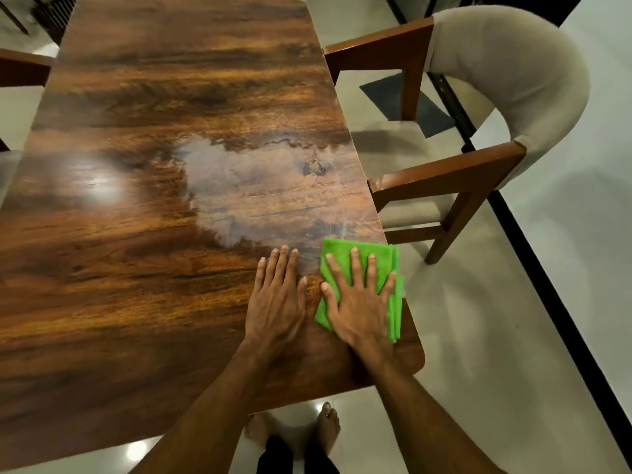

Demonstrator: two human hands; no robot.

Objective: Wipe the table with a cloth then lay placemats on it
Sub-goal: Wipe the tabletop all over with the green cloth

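Note:
A long dark wooden table [143, 234] with a glossy top fills the view. A folded bright green cloth [337, 256] lies at the table's near right corner, its right side hanging slightly over the edge. My right hand [359, 299] presses flat on the cloth with fingers spread. My left hand [277, 299] rests flat on the bare wood just left of the cloth, fingers together, holding nothing. A damp, streaky patch [260, 186] shows on the wood beyond the hands. No placemats are in view.
A wooden armchair with a beige padded back [513, 83] stands close to the table's right edge. Part of another chair [20, 68] shows at the far left. A dark mat [407, 104] lies on the pale tiled floor. My bare feet [326, 425] stand at the near edge.

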